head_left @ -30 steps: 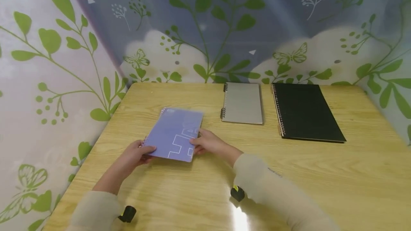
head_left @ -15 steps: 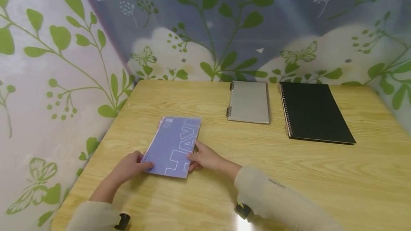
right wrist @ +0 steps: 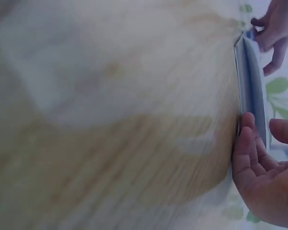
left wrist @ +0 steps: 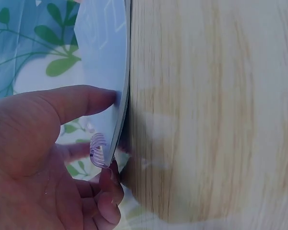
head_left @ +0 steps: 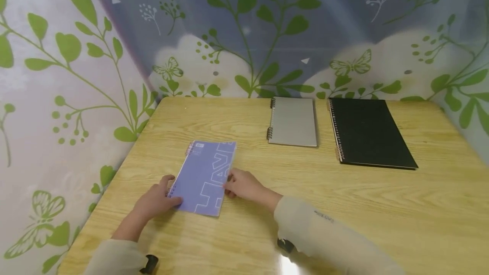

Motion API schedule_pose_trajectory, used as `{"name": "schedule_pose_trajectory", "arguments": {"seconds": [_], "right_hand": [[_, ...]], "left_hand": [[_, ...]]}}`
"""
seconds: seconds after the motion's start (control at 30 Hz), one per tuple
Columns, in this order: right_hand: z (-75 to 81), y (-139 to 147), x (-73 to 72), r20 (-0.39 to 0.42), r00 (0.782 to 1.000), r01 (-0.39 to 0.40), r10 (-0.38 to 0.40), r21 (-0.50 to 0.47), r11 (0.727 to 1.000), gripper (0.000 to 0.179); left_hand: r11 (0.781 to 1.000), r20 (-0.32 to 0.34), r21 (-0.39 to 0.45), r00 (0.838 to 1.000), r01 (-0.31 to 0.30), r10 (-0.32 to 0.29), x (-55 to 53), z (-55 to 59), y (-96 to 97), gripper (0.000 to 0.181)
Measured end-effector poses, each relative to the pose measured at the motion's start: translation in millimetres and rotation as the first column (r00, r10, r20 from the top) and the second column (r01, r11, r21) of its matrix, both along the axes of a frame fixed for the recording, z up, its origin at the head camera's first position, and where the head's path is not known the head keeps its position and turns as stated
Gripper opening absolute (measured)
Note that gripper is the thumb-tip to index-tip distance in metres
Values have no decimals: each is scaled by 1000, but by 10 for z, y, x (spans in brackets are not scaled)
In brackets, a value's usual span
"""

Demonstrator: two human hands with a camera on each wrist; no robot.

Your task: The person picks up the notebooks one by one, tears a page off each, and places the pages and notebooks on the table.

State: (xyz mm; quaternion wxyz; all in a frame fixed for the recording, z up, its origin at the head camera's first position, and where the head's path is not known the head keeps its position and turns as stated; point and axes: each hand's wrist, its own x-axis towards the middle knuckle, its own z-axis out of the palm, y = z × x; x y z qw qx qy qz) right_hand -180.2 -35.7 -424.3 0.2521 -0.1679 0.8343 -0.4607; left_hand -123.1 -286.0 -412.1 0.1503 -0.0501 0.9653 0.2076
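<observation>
A purple spiral notebook (head_left: 206,177) with white outlined letters lies at a slant on the wooden table, its coil along the left side. My left hand (head_left: 155,198) grips its lower left corner, thumb on the cover; in the left wrist view the curled fingers (left wrist: 108,201) sit beside the purple coil (left wrist: 98,149). At the right edge, my right hand (head_left: 244,185) pinches the notebook between thumb and fingers. The right wrist view shows those fingertips (right wrist: 247,139) at the edge of the notebook (right wrist: 253,81), where its layers stand slightly apart.
Farther back on the wooden table (head_left: 363,207) lie a grey spiral notebook (head_left: 293,121) and, to its right, a larger black spiral notebook (head_left: 372,133). Leaf-patterned walls (head_left: 237,33) border the table at the back and left.
The purple notebook has come toward me and down to the table, with both hands moving along. My right hand has shifted to its side edge. The grey and black notebooks stay put.
</observation>
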Motion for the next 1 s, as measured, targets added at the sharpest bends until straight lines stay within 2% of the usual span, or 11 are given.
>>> {"name": "schedule_pose_trajectory", "arguments": {"seconds": [0.2, 0.33, 0.43, 0.5, 0.6, 0.7, 0.77, 0.8, 0.87, 0.93, 1.0], "right_hand": [[-40, 55, -132, 115, 990, 98, -87, -96, 991, 9], [-59, 56, -182, 191, 975, 147, -116, -158, 976, 10], [-27, 28, -202, 226, 963, 190, -144, -198, 962, 12], [20, 7, -199, 243, 957, 220, -162, -234, 947, 14], [108, -30, -176, 220, 964, 214, -149, -311, 926, 19], [169, -41, -139, 106, 990, 122, -91, -345, 930, 25], [177, -35, -127, -23, 999, 33, -42, -298, 954, 29], [160, -28, -131, -105, 994, -10, -16, -240, 971, 31], [117, -2, -147, -260, 965, -58, 40, -65, 996, 36], [46, 34, -190, -360, 926, -67, 111, 133, 989, 43], [-19, 84, -252, -403, 894, -66, 197, 315, 947, 51]], "left_hand": [[997, -16, -66, 999, 46, -47, -50, 4, 111, 67], [993, -68, -110, 997, 36, -44, -13, 36, 195, 62], [990, -156, -115, 983, 80, -97, 43, 47, 285, 72], [984, -201, -93, 965, 154, -170, 75, 51, 365, 87], [970, -229, -31, 943, 240, -241, 102, 51, 489, 102], [971, -264, -18, 936, 238, -235, 92, 49, 575, 87], [982, -304, -11, 935, 188, -183, 74, 60, 592, 67], [987, -322, 3, 934, 163, -154, 62, 64, 583, 59], [992, -339, 57, 937, 116, -90, 48, 80, 542, 49], [987, -332, 146, 943, 62, -10, 42, 98, 477, 46], [975, -306, 222, 951, 25, 46, 47, 115, 389, 48]]}}
